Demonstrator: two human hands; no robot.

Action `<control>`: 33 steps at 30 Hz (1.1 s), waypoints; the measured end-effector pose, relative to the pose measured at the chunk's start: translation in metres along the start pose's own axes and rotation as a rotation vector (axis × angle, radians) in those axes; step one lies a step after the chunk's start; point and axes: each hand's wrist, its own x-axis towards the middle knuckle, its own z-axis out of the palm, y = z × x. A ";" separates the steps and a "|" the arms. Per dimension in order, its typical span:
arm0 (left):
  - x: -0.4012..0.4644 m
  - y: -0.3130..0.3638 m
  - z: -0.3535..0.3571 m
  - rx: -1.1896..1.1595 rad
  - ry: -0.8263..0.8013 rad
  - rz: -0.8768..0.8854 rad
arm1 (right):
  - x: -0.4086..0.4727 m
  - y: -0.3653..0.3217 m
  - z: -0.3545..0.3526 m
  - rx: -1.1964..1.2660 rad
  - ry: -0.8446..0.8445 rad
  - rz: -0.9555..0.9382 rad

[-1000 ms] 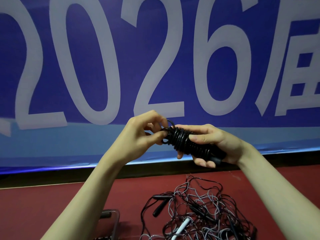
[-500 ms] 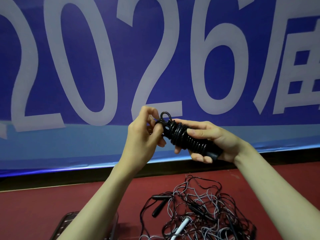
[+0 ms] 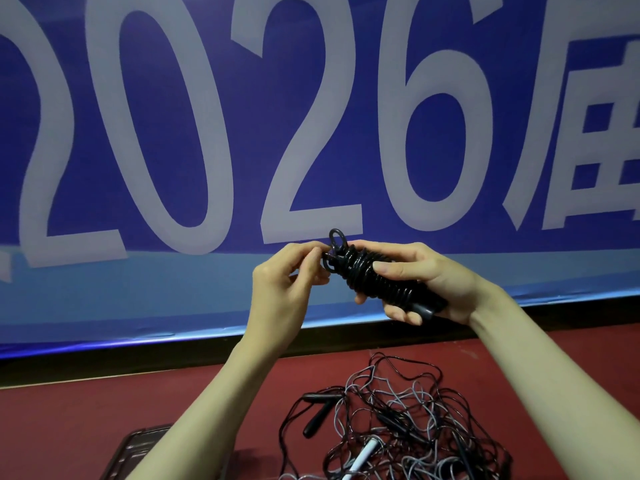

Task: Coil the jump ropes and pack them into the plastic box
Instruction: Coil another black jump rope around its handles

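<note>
The black jump rope (image 3: 374, 278) is up in the air in front of the blue banner (image 3: 311, 116), wound tight around its own handles into a fat bundle. The right hand (image 3: 426, 282) has its grip closed around the bundle, thumb pressed on top of the coils. The left hand (image 3: 287, 282) has its grip pinching the loose end of the cord, where a small loop (image 3: 336, 238) sticks up at the top of the bundle.

This looks like the end of the coiling step: the last bit of cord is being tucked in so the coil stays put. The next move should be to pull that end snug, then carry the bundle down to the plastic box (image 3: 138, 452), which peeks out low and to the left of the bundle, partly hidden by the left arm.

Straight below the bundle, a messy pile of ropes (image 3: 398, 427) lies on the red counter (image 3: 69, 427), so there are more ropes to coil.
</note>
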 end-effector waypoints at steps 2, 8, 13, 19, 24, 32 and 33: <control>0.003 0.007 0.000 -0.078 -0.003 -0.144 | -0.001 -0.001 -0.001 -0.050 -0.006 0.009; 0.008 0.010 -0.007 -0.232 -0.140 -0.333 | -0.003 -0.003 -0.003 -0.106 -0.004 0.045; 0.004 0.009 -0.004 -0.012 -0.153 -0.218 | -0.005 -0.005 -0.004 -0.108 -0.039 0.067; 0.004 0.011 0.002 0.006 0.075 -0.286 | -0.001 0.000 0.000 -0.005 -0.053 0.039; 0.009 0.009 0.009 -0.173 0.154 -0.490 | 0.002 0.005 -0.003 0.078 -0.107 0.054; 0.011 0.001 -0.005 -0.268 -0.099 -0.685 | 0.002 0.008 -0.011 -0.141 -0.073 0.095; 0.010 0.001 -0.012 -0.307 -0.148 -0.701 | 0.002 0.008 -0.013 -0.187 -0.043 0.098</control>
